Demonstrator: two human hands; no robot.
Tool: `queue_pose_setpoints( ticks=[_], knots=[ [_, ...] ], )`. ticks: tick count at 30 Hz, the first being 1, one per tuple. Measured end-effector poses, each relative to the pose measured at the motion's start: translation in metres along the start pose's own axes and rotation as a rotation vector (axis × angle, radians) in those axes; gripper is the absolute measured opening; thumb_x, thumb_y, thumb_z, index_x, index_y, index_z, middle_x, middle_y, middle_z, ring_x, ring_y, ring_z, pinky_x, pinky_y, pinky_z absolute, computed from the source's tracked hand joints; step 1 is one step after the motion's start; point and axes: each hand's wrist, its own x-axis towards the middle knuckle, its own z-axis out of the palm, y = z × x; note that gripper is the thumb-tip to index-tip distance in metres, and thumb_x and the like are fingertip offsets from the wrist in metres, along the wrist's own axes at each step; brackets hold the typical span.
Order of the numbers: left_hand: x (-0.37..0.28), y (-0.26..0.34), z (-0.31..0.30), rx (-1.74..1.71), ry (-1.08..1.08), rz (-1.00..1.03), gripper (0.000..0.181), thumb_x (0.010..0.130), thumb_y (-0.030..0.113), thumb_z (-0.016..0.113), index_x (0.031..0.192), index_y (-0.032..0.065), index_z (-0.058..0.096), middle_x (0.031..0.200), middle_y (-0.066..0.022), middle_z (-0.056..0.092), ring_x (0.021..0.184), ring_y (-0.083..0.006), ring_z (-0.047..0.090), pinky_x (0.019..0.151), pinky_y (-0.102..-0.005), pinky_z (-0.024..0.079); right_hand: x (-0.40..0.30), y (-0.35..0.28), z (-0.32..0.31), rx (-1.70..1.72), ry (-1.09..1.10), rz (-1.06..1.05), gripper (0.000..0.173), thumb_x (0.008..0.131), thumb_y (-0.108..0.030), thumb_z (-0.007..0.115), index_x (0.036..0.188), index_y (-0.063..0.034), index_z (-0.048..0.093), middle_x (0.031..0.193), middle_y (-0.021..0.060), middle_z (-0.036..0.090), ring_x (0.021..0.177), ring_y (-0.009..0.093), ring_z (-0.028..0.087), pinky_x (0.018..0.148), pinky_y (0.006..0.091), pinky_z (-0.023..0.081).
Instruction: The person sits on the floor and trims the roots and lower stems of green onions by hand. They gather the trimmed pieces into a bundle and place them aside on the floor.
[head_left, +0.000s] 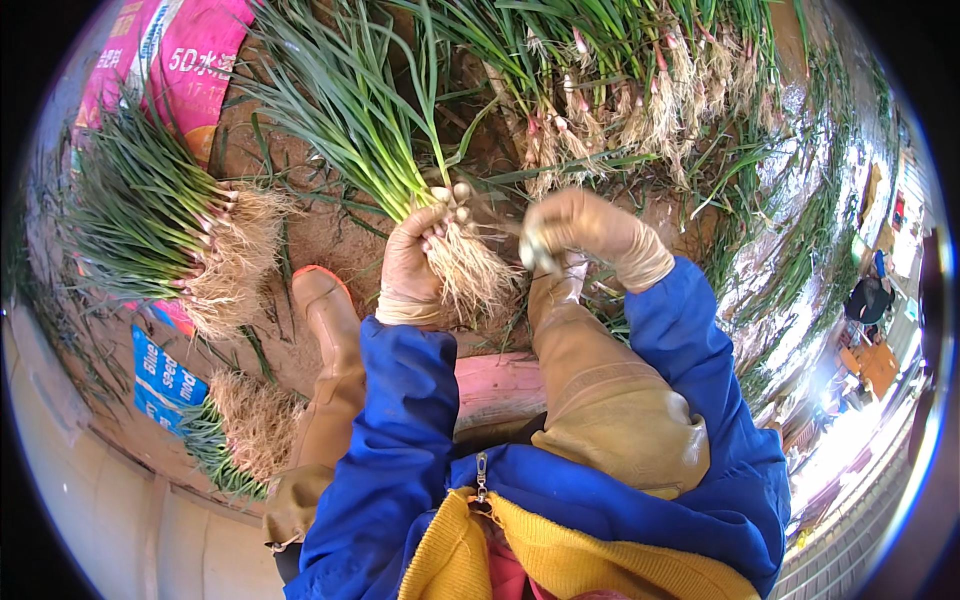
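My gloved left hand (412, 262) grips a bunch of green garlic (390, 169) just above its roots. The long leaves fan away toward the top left, and the pale roots (471, 270) hang to the right of my fingers. Several small whitish bulbs (454, 196) show above my thumb. To the right of these roots, my gloved right hand (585, 232) is bent at the wrist with its fingers curled and blurred by motion. Its fingertips look pale, and whether they pinch anything is unclear.
Loose green garlic (660, 82) lies across the top right, roots toward me. Trimmed-looking bundles sit at left (180, 225) and lower left (251, 427), near a pink printed sack (187, 67) and a blue printed piece (161, 379). My boots (322, 307) stand on brown soil strewn with leaves.
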Motion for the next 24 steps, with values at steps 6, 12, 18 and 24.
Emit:
queue_pose_setpoints(
  ticks=[6, 12, 18, 24],
  knots=[
    [-0.004, -0.001, -0.002, -0.047, -0.123, -0.096, 0.025, 0.083, 0.002, 0.057, 0.108, 0.0012, 0.06, 0.113, -0.0164, 0.06, 0.087, -0.0241, 0.06, 0.078, -0.0368, 0.054, 0.061, 0.004, -0.034, -0.701, 0.709, -0.421, 0.039, 0.09, -0.035, 0.063, 0.112, -0.0031, 0.058, 0.111, 0.0086, 0.063, 0.081, 0.013, 0.063, 0.074, 0.0275, 0.051],
    [-0.008, 0.002, 0.008, -0.089, -0.178, -0.129, 0.02, 0.085, 0.007, 0.059, 0.104, 0.0027, 0.061, 0.106, -0.0144, 0.061, 0.085, -0.0237, 0.061, 0.08, -0.04, 0.055, 0.09, 0.022, -0.014, -0.252, 0.266, -0.184, 0.043, 0.093, -0.042, 0.057, 0.114, -0.0049, 0.054, 0.087, -0.0016, 0.057, 0.073, 0.008, 0.053, 0.066, 0.0212, 0.045],
    [-0.021, 0.013, 0.037, -0.14, -0.191, -0.147, 0.018, 0.087, 0.011, 0.058, 0.103, 0.003, 0.059, 0.094, -0.0115, 0.061, 0.073, -0.0182, 0.055, 0.069, -0.034, 0.05, 0.06, 0.021, -0.013, -0.581, 1.007, -0.316, 0.044, 0.095, -0.04, 0.054, 0.072, -0.0035, 0.061, 0.061, 0.0006, 0.057, 0.058, 0.01, 0.053, 0.055, 0.0275, 0.044],
    [-0.034, 0.021, 0.057, -0.214, -0.579, 0.022, 0.036, 0.086, 0.002, 0.053, 0.122, -0.0015, 0.048, 0.086, -0.0058, 0.06, 0.07, -0.0117, 0.053, 0.069, -0.0301, 0.051, 0.021, 0.033, 0.001, -0.507, 0.214, 0.233, 0.039, 0.09, -0.034, 0.06, 0.116, -0.0046, 0.063, 0.096, 0.0137, 0.063, 0.088, 0.02, 0.064, 0.081, 0.0315, 0.05]
  ],
)
